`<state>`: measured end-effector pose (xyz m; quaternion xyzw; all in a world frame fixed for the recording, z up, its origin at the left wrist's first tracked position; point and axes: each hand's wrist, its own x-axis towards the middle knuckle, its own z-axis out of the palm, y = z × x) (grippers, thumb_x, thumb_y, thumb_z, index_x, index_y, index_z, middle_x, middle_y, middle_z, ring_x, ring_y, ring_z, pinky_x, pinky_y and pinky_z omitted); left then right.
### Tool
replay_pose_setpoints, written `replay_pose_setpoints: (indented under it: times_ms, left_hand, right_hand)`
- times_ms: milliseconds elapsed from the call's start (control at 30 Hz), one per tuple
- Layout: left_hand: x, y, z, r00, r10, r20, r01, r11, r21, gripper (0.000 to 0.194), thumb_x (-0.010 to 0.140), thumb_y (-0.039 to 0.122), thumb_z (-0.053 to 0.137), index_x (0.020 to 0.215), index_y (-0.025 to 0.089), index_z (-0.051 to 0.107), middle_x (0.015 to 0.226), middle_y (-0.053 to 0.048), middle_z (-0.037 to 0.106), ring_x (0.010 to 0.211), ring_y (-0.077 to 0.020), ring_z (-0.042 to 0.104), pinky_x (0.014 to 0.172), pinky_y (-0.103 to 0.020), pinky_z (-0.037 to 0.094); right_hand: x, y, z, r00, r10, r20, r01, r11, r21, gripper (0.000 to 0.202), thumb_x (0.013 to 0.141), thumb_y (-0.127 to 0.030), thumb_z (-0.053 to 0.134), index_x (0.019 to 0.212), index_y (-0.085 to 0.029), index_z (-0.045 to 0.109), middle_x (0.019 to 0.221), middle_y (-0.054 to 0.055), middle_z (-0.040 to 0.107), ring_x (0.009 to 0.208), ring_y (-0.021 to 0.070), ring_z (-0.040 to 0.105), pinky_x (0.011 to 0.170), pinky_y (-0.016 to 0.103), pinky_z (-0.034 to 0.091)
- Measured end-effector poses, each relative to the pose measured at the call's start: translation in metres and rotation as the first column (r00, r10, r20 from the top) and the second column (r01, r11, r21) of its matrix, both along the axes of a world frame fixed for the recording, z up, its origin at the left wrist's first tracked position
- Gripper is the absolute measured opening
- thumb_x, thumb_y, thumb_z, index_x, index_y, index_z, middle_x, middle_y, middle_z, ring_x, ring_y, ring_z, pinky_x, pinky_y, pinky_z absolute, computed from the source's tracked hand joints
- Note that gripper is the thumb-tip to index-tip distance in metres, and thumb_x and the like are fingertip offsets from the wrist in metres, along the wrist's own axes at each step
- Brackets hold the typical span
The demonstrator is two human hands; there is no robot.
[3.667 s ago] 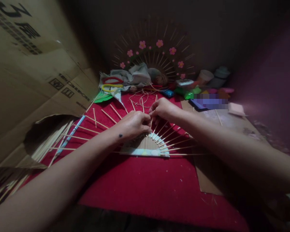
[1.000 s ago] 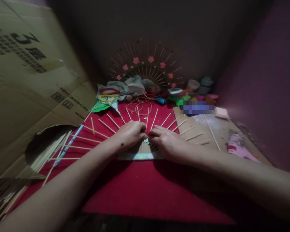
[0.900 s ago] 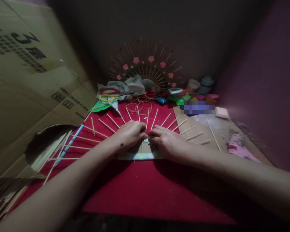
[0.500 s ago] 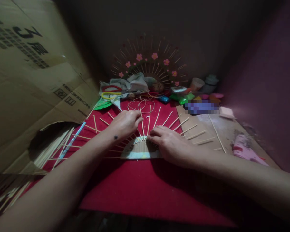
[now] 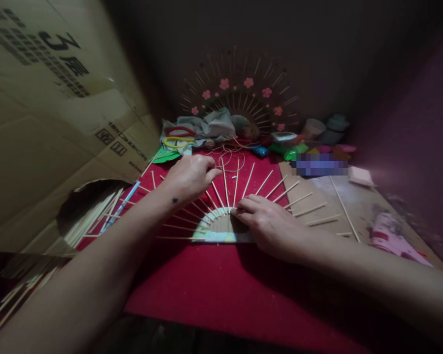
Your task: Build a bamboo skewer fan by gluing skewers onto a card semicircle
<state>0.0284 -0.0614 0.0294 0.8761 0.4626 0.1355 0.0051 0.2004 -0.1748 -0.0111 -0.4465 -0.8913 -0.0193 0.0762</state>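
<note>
A half-round, pale base (image 5: 217,237) lies on red cloth, with several thin wooden sticks (image 5: 248,181) fanned out from its curved edge. My left hand (image 5: 194,173) is over the upper left sticks, thumb and fingers bent together. One stick runs out from beneath it toward the base; whether the fingertips grip it is hidden. My right hand (image 5: 268,221) rests on the right part of the fan, covering some of the base. Its fingers are closed together, with the tips down at the inner ends of the sticks.
A cardboard box (image 5: 77,128) with a hole full of sticks stands left. Behind are a flower-decorated stick fan (image 5: 248,82), scissors with red and yellow handles (image 5: 179,141), string and colourful packets. To the right lie a pink block (image 5: 361,176) and a pink tool (image 5: 395,236).
The camera view has shifted, moving the scene rightward. My left hand has drawn slightly up and left from the middle sticks. My right hand stays at the base.
</note>
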Motion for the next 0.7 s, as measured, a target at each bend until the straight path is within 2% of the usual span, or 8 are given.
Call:
replay_pose_setpoints:
  times_ms: [133,333,500,700]
  left_hand:
    - [0.0,0.0,0.0,0.999,-0.021,0.025,0.021,1.0,-0.011,0.033,0.086,0.039,0.051,0.065,0.018,0.064,0.057,-0.001,0.057,0.056,-0.0132,0.048,0.056,-0.027,0.031]
    - [-0.001,0.001,0.0,1.0,-0.008,0.03,0.008,1.0,0.002,0.031,0.085,0.039,0.051,0.066,0.018,0.065,0.061,-0.002,0.06,0.058,-0.0137,0.049,0.056,-0.027,0.031]
    - [-0.005,0.0,0.012,0.997,0.044,0.062,-0.043,0.999,-0.013,0.027,0.082,0.037,0.056,0.066,0.017,0.065,0.059,-0.001,0.058,0.058,-0.0134,0.05,0.058,-0.026,0.032]
    - [-0.015,0.002,0.023,0.976,0.103,0.191,-0.099,0.995,-0.034,0.024,0.08,0.033,0.053,0.066,0.017,0.065,0.06,-0.001,0.059,0.063,-0.0144,0.054,0.061,-0.025,0.036]
  right_hand:
    - [-0.003,-0.001,0.002,0.999,0.027,0.019,-0.027,0.999,0.042,0.031,0.075,-0.003,0.049,0.099,-0.009,0.068,0.091,0.011,0.062,0.08,0.0213,0.045,0.074,0.035,0.039]
    - [-0.009,0.0,-0.002,1.0,-0.004,0.02,0.004,1.0,-0.014,0.028,0.077,-0.003,0.048,0.094,-0.01,0.068,0.094,0.013,0.06,0.082,0.0213,0.046,0.073,0.035,0.039]
    - [-0.007,0.0,-0.004,0.997,-0.048,-0.062,0.044,0.997,-0.059,0.03,0.078,-0.003,0.047,0.098,-0.012,0.067,0.095,0.012,0.058,0.084,0.0203,0.048,0.072,0.033,0.039]
    - [-0.004,-0.002,-0.003,0.983,-0.092,-0.157,0.079,0.993,-0.09,0.031,0.08,-0.002,0.046,0.102,-0.013,0.064,0.093,0.01,0.061,0.083,0.0185,0.052,0.071,0.03,0.041]
